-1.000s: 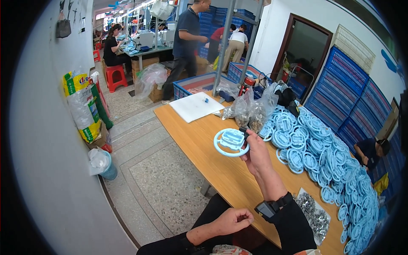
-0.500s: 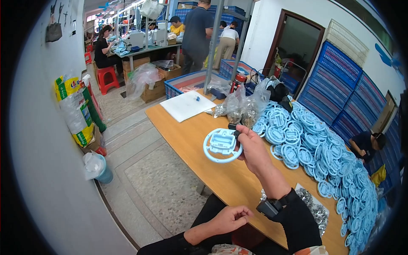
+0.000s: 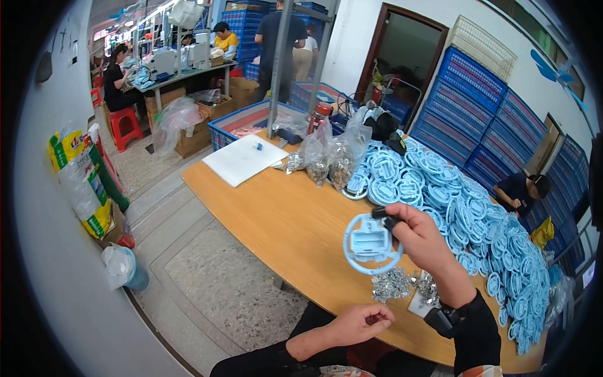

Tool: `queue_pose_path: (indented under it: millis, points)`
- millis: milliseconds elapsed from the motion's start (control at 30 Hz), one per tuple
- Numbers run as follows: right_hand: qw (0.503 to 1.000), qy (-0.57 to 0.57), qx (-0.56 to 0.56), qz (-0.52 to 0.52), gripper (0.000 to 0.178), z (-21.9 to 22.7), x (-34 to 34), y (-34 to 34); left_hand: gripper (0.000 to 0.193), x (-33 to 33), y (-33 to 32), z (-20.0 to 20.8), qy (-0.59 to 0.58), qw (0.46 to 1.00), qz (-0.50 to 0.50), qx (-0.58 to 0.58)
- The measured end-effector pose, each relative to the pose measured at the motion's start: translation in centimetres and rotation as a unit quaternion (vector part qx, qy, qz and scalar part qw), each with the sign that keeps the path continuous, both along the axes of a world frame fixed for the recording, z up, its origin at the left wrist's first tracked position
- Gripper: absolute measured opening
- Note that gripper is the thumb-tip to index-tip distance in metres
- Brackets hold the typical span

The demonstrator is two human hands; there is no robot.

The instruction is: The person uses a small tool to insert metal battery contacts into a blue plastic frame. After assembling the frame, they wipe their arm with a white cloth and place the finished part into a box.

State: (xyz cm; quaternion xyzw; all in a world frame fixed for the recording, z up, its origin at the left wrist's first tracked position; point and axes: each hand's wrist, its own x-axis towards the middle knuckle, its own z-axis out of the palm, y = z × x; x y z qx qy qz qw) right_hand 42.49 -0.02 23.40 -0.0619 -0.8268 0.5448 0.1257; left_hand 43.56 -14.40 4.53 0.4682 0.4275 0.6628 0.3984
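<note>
My right hand [image 3: 424, 235] grips the right side of a light blue plastic toy steering wheel [image 3: 369, 242], held above the table with its recessed middle showing. Small black pieces [image 3: 384, 215] sit at the fingertips; I cannot tell what they are. My left hand [image 3: 358, 325] is loosely curled near the table's front edge, thumb close to the index finger; whatever it may hold is hidden. Below the wheel lies a heap of small shiny metal pieces [image 3: 391, 284]. More such pieces lie by a white board [image 3: 418, 306], partly behind my right wrist.
A big pile of light blue wheels [image 3: 483, 220] covers the right of the wooden table [image 3: 282, 232]. Bags of metal parts [image 3: 339, 157] and a white board [image 3: 242, 160] stand farther back. Stacked blue crates [image 3: 471, 88] line the wall. Other people work beyond.
The view has turned right. My right hand has brought the wheel lower and nearer, over the metal pieces, and tilted it. The left hand stays curled near the table edge.
</note>
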Motion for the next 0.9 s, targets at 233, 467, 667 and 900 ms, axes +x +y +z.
queue_pose_path:
  millis: [233,467,667,900]
  points:
    - [0.992,-0.039,-0.039,-0.117,0.033,0.5,6.3,4.2,0.014,0.1,3.6,-0.7,-0.001,0.998,-0.058,0.007]
    - [0.985,-0.03,-0.05,-0.165,0.05,-0.3,8.7,5.1,0.014,-0.4,5.1,-4.0,-0.021,1.0,-0.02,-0.006]
    - [0.985,-0.034,-0.001,-0.171,0.049,-1.0,10.2,5.8,0.015,-0.6,5.7,-4.7,-0.035,0.999,0.006,-0.022]
    - [0.992,-0.045,-0.012,-0.115,0.033,-1.6,11.0,6.7,0.014,-0.7,5.2,-4.3,-0.003,0.999,0.031,-0.028]
